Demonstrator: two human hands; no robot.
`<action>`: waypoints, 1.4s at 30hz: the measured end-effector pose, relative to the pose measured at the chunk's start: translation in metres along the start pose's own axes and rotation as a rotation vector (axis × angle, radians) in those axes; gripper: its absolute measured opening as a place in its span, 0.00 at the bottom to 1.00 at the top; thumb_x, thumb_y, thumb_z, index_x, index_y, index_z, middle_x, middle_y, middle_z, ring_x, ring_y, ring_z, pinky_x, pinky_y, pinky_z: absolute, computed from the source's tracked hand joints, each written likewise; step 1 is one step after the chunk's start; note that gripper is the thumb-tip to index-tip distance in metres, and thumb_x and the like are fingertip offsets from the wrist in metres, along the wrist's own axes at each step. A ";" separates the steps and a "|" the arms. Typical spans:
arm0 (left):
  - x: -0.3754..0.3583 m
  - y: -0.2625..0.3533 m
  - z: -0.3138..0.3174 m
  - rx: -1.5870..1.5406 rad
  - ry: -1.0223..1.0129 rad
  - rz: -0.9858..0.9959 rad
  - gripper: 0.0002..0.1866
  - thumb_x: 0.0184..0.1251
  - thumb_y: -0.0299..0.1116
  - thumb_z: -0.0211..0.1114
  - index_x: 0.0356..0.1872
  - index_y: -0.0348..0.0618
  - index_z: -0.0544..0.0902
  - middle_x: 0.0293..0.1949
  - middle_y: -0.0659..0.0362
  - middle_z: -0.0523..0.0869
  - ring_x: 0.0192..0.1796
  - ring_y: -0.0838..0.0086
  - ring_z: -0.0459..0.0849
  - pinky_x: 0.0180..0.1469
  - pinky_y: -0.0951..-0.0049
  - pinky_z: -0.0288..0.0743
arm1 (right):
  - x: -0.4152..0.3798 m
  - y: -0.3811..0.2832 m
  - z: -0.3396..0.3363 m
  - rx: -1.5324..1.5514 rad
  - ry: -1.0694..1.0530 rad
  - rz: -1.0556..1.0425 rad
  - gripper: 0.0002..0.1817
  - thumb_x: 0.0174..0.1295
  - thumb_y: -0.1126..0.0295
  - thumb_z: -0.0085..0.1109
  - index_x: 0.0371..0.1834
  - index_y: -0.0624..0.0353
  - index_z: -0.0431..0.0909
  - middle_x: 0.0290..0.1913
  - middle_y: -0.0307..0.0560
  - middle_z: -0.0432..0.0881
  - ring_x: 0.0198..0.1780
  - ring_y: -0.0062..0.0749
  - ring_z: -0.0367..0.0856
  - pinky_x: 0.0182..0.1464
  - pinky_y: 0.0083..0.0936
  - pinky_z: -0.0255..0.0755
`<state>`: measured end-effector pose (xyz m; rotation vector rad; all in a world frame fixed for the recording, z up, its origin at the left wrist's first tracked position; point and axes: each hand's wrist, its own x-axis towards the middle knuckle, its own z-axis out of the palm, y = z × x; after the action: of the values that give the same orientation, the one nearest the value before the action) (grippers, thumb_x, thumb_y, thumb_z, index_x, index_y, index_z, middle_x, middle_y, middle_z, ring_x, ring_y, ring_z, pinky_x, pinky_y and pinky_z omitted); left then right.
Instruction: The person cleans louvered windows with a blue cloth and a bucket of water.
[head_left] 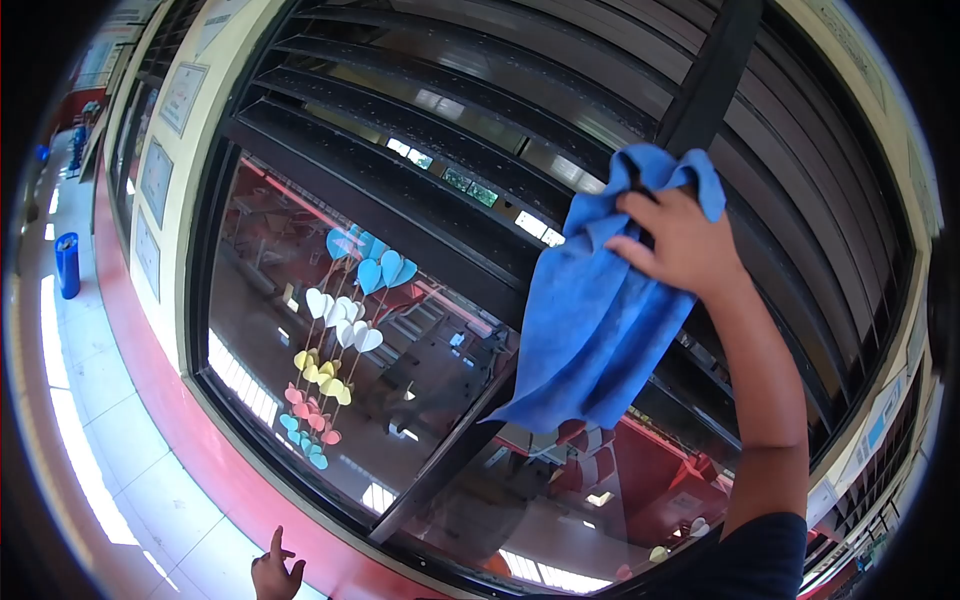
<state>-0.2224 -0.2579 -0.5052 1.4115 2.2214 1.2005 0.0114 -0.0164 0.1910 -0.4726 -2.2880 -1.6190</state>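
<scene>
My right hand (683,240) grips a blue cloth (595,325) near its top edge, with the fingers bunched into the fabric. The cloth hangs in folds in front of the dark louvre slats (420,130), beside the black upright bar (712,75) of the window. Its lower end hangs across the corner where the frame bars meet. Down at the bottom left, my left hand (275,572) holds nothing; its index finger points up and the thumb is apart. Only part of that hand shows.
Behind the lower glass hang strings of paper hearts (345,333) in blue, white, yellow and pink. Framed papers (157,172) line the wall at left. A blue bin (67,265) stands on the tiled floor (150,450). A red ledge (190,430) runs below the window.
</scene>
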 end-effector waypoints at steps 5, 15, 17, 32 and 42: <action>-0.012 -0.003 -0.001 -0.005 0.017 -0.031 0.51 0.52 0.31 0.77 0.77 0.42 0.59 0.36 0.55 0.92 0.38 0.56 0.91 0.44 0.57 0.83 | 0.011 -0.023 -0.006 -0.101 0.013 -0.102 0.27 0.58 0.38 0.63 0.41 0.51 0.86 0.47 0.41 0.82 0.54 0.41 0.78 0.63 0.51 0.63; -0.013 0.009 0.013 -0.003 0.000 0.013 0.51 0.50 0.30 0.77 0.78 0.42 0.59 0.36 0.54 0.92 0.37 0.56 0.91 0.43 0.58 0.84 | -0.040 -0.094 0.018 0.056 -0.110 -0.256 0.32 0.56 0.33 0.61 0.49 0.49 0.86 0.50 0.39 0.81 0.53 0.35 0.79 0.59 0.43 0.66; -0.014 0.007 0.012 -0.002 0.003 0.023 0.52 0.50 0.30 0.78 0.78 0.42 0.59 0.36 0.55 0.92 0.37 0.56 0.91 0.43 0.58 0.84 | -0.039 -0.076 0.014 -0.036 -0.043 -0.239 0.32 0.56 0.32 0.61 0.51 0.46 0.85 0.52 0.40 0.81 0.54 0.37 0.79 0.59 0.44 0.66; 0.005 0.009 0.024 -0.005 -0.031 0.009 0.48 0.65 0.41 0.73 0.82 0.61 0.54 0.42 0.58 0.91 0.41 0.56 0.90 0.41 0.54 0.84 | 0.067 0.123 -0.003 -0.107 0.274 0.540 0.43 0.70 0.35 0.45 0.78 0.56 0.63 0.75 0.62 0.67 0.73 0.56 0.69 0.75 0.44 0.62; -0.016 0.002 0.029 0.110 -0.112 -0.045 0.49 0.65 0.42 0.73 0.82 0.58 0.51 0.41 0.60 0.91 0.36 0.56 0.90 0.38 0.54 0.83 | 0.124 0.146 -0.020 -0.077 0.345 0.720 0.42 0.69 0.44 0.52 0.76 0.67 0.61 0.76 0.71 0.63 0.77 0.59 0.61 0.78 0.41 0.57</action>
<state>-0.1957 -0.2567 -0.5250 1.4236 2.2593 0.9739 -0.0365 0.0218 0.3736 -0.8388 -1.5472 -1.2876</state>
